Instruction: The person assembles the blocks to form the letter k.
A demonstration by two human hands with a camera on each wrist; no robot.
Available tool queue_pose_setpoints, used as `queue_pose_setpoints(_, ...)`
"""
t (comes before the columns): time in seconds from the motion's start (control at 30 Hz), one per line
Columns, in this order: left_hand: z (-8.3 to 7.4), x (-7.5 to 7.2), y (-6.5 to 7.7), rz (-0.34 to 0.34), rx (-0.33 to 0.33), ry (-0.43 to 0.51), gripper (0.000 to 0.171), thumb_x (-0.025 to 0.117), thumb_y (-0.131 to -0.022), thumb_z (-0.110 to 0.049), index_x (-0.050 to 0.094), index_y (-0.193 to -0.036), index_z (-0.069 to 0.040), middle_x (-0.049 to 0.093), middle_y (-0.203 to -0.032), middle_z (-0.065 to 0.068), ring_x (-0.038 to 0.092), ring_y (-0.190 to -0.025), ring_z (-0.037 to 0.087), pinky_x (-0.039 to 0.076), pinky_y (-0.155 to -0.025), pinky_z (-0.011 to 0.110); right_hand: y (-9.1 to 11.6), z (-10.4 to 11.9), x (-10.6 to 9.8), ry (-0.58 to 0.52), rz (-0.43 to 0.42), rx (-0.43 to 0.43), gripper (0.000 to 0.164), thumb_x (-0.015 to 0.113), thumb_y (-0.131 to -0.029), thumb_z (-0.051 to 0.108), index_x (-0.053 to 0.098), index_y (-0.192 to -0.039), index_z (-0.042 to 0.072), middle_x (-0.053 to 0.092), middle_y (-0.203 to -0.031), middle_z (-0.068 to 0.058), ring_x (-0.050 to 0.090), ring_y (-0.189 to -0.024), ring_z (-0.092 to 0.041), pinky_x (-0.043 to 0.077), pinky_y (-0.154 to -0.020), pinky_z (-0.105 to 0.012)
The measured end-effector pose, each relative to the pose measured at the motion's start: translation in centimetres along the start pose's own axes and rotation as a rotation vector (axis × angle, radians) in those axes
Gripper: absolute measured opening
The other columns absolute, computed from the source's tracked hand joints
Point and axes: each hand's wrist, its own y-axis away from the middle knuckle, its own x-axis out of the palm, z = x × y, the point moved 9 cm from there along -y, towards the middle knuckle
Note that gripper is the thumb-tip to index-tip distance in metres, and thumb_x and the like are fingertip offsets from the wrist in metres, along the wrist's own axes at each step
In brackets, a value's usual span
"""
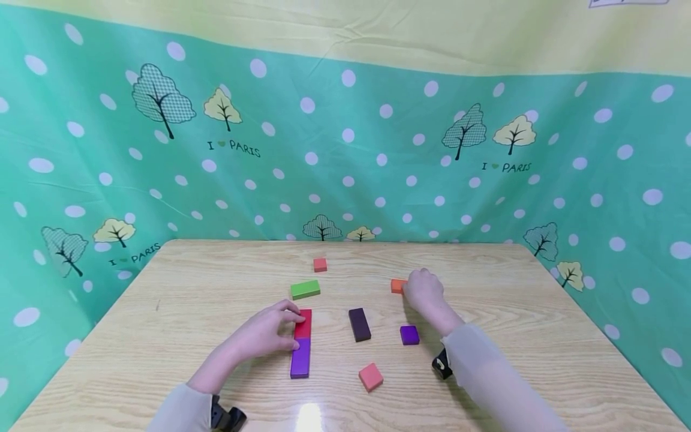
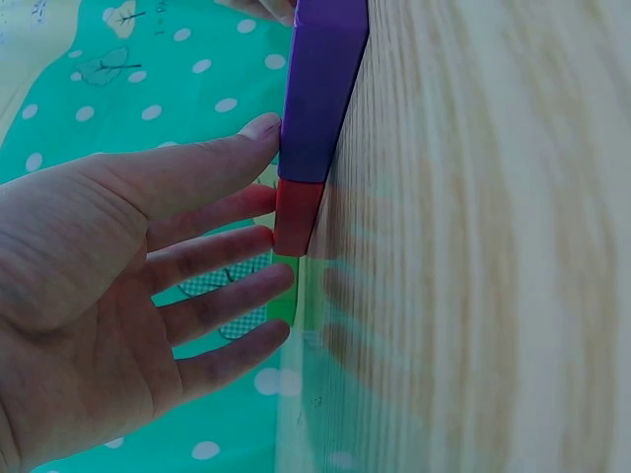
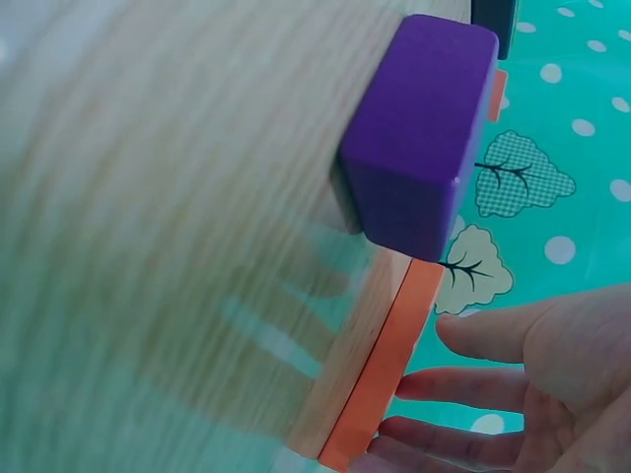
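Observation:
A red block and a purple block lie end to end in one line on the tabletop. My left hand is at their left side, its thumb by the purple block and its spread fingers at the red one. Farther back on the right, my right hand is beside an orange block and covers part of it in the head view. The right wrist view shows extended fingers at the long orange block's side, thumb apart from it. Whether every fingertip touches is unclear.
Beyond the red block lies a green block, with a small coral block behind it. Between the hands are a dark block, a small purple block and a coral block. A patterned curtain hangs behind the table.

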Motion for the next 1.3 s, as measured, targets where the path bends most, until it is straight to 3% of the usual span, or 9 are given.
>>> queue_pose_setpoints(0.27,0.0,0.0,0.0,-0.002,0.001,-0.003,0.044,0.077,-0.069,-0.018,0.065,-0.109,-0.003,0.054,-0.112,0.002,0.053,-0.106,0.026,0.045,-0.092,0.045,0.2,0.6,-0.2,0.03,-0.046,-0.051,0.028,0.058,-0.086,0.02,0.06,-0.082,-0.007,0.052,-0.079,-0.017,0.055,-0.072,-0.03,0.052,-0.058,-0.038)
queue_pose_setpoints(0.73,0.0,0.2,-0.2,-0.004,0.003,-0.003,0.044,0.076,-0.069,-0.018,0.065,-0.109,-0.004,0.054,-0.113,0.002,0.053,-0.106,0.026,0.044,-0.092,0.045,-0.2,0.8,0.1,0.039,-0.041,-0.05,0.026,0.059,-0.086,0.022,0.063,-0.083,-0.004,0.053,-0.08,-0.015,0.056,-0.074,-0.029,0.052,-0.058,-0.038)
queue_pose_setpoints(1.07,0.0,0.2,-0.1,0.0,0.003,-0.009,0.044,0.076,-0.07,-0.018,0.065,-0.11,-0.003,0.054,-0.114,0.004,0.053,-0.106,0.027,0.044,-0.093,0.045,-0.1,1.0,0.0,0.027,-0.067,-0.037,0.034,0.06,-0.085,0.032,0.061,-0.075,0.0,0.054,-0.079,-0.015,0.058,-0.07,-0.03,0.051,-0.053,-0.039)
queue_pose_setpoints(1.3,0.1,0.2,-0.1,0.0,-0.004,-0.027,0.045,0.076,-0.07,-0.019,0.065,-0.11,-0.004,0.054,-0.114,0.003,0.053,-0.106,0.027,0.044,-0.094,0.045,-0.1,1.2,0.0,0.025,-0.066,-0.029,0.035,0.06,-0.085,0.032,0.062,-0.08,-0.003,0.053,-0.079,-0.014,0.057,-0.069,-0.028,0.051,-0.052,-0.038)
